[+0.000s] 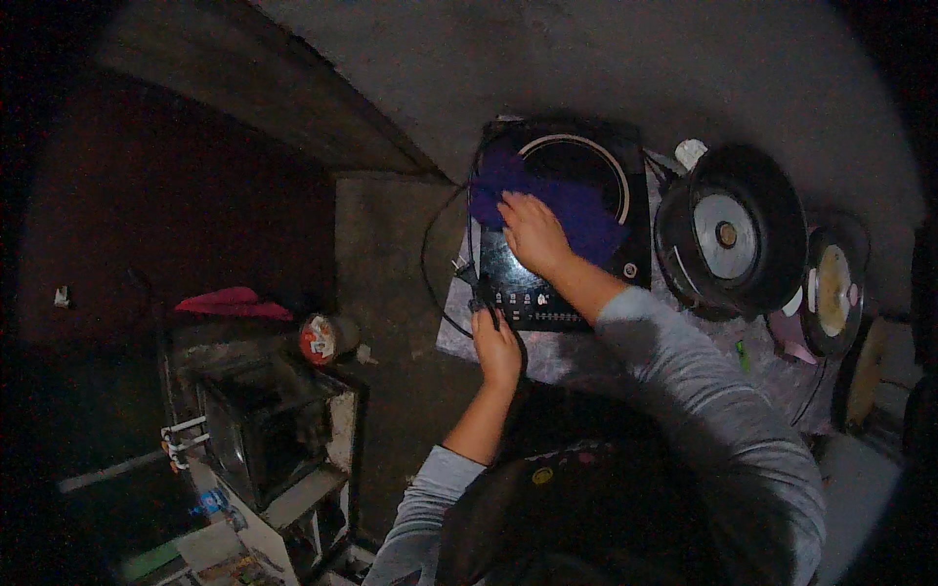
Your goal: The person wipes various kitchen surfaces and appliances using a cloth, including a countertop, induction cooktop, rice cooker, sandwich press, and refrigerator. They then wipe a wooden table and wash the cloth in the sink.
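Before me an induction cooktop [513, 253] with a black glossy top, a pale ring and a row of control marks lies on a table. A crumpled purple cloth [586, 212] covers part of the ring. My right hand [538, 234] rests flat on the cloth, fingers outstretched rather than curled round it. Near the cooktop's front left corner, my left hand [498, 348] grips a black power cord [426, 275]. Just beyond those fingers is the cord's plug [464, 271], its prongs bare. The cord loops out past the table's left edge.
Right of the cooktop stands a dark round pan [747, 227], tilted, beside a glass lid [832, 289]. A small green object [743, 357] lies on the patterned table cover [542, 355]. At lower left, a stand carries a dark box-like appliance [256, 439] and a red-and-white container [319, 340].
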`<state>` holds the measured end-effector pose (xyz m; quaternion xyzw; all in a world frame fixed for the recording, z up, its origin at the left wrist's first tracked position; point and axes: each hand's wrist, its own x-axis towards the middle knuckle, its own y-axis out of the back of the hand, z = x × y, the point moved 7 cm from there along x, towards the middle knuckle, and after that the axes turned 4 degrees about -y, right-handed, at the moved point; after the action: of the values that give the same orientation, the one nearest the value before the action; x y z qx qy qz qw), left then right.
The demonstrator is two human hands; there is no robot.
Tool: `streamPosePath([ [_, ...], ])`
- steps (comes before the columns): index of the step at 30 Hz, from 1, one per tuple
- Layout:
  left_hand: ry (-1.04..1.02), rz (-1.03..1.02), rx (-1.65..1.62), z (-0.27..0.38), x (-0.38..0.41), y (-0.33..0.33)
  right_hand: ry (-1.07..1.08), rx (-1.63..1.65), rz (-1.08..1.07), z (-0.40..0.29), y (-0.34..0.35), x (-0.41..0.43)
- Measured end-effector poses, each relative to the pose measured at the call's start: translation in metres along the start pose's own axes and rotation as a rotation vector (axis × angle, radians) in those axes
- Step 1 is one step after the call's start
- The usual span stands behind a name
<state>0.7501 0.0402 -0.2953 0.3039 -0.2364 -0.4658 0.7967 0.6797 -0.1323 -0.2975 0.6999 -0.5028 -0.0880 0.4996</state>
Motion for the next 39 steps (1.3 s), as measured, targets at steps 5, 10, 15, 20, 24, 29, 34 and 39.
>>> streamPosePath([
  [5,-0.009,0.015,0.007,-0.006,0.0,-0.002,0.046,-0.091,-0.005,-0.009,0.003,-0.019],
  [10,-0.028,0.01,0.003,-0.006,0.001,-0.001,-0.036,-0.185,0.012,0.005,-0.001,0.024],
  [15,-0.049,0.077,-0.051,-0.011,-0.002,-0.003,-0.052,-0.095,-0.143,-0.003,0.005,0.007],
  [20,-0.09,0.065,-0.002,-0.002,0.001,-0.006,0.062,-0.073,0.013,0.0,0.013,-0.022],
  [24,-0.024,-0.016,0.007,-0.005,-0.001,-0.002,-0.002,-0.139,0.049,0.0,0.006,0.008],
  [29,-0.046,-0.001,0.025,-0.002,0.001,-0.002,-0.108,-0.068,-0.008,0.006,0.0,0.013],
  [34,-0.051,0.022,0.048,0.001,-0.001,-0.002,0.045,-0.049,-0.031,-0.011,0.014,-0.034],
  [39,0.042,0.016,0.0,-0.013,-0.002,0.005,0.261,0.114,-0.318,-0.024,0.042,-0.095],
])
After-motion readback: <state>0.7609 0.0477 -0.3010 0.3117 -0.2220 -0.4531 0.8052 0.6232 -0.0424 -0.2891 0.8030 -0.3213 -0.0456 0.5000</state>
